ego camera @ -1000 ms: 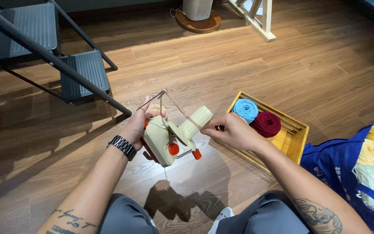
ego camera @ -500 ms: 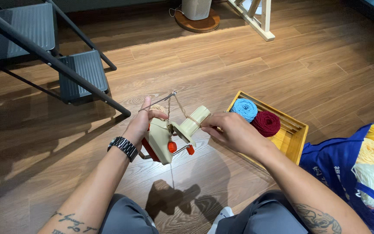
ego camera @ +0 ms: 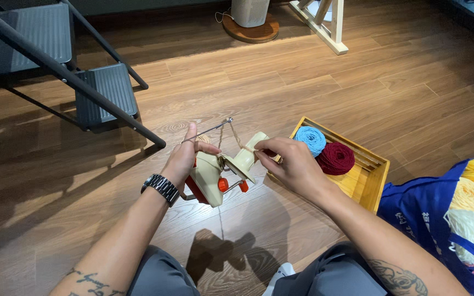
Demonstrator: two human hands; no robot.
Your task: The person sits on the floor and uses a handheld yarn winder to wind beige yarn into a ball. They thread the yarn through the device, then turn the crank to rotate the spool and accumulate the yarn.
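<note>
Hand-held yarn winder above a wooden floor (ego camera: 357, 98), seen from the head camera.

Cream yarn winder (ego camera: 215, 172) with red knobs held in the air between both hands, over the lap; long axis running from lower left to upper right, spindle cone (ego camera: 249, 156) tilted toward the upper right, wire guide arm (ego camera: 209, 129) reaching up and right. Left hand (ego camera: 185, 159) wrapped around the winder body, thumb raised. Right hand (ego camera: 292, 164) with fingers pinched narrow on a pale strand (ego camera: 241, 143) at the cone. Wooden tray (ego camera: 371, 183) with blue yarn ball (ego camera: 310, 140) and dark red yarn ball (ego camera: 336, 158) just right.
</note>
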